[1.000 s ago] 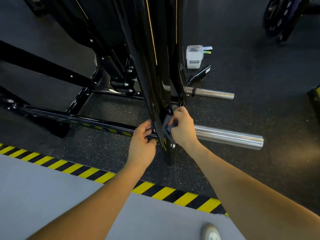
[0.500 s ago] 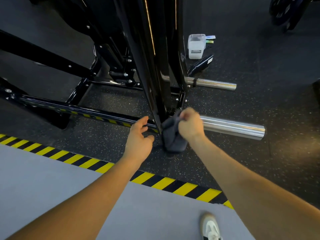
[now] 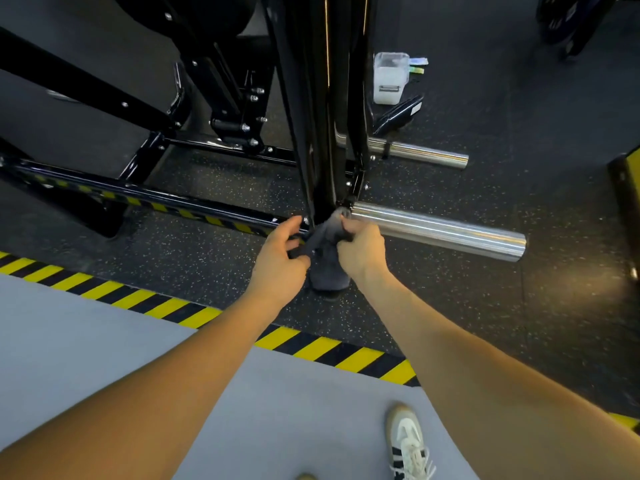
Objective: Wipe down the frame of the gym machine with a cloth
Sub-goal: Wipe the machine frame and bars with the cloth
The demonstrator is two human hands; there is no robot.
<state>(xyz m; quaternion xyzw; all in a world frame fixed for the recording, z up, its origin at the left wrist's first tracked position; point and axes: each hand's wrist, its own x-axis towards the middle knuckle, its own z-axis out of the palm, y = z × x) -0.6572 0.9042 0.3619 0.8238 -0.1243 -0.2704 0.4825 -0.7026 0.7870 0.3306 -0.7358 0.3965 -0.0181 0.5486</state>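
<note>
The black gym machine frame (image 3: 322, 116) rises as an upright post in the middle of the view, with a low black rail (image 3: 145, 199) running left along the floor. A dark grey cloth (image 3: 327, 268) hangs around the foot of the post. My right hand (image 3: 362, 252) grips the cloth's upper right part close to the post. My left hand (image 3: 278, 261) pinches the cloth's left edge, just in front of the low rail. The post's base is hidden behind the cloth.
Two chrome weight pegs (image 3: 440, 232) (image 3: 419, 155) stick out to the right of the post. A white container (image 3: 389, 77) stands on the dark rubber floor behind. Yellow-black hazard tape (image 3: 194, 311) edges the grey floor. My white shoe (image 3: 410, 441) is at the bottom.
The cloth has slid down the post to its foot. My left hand has left the low rail and taken the cloth's left edge. My right hand kept its grip.
</note>
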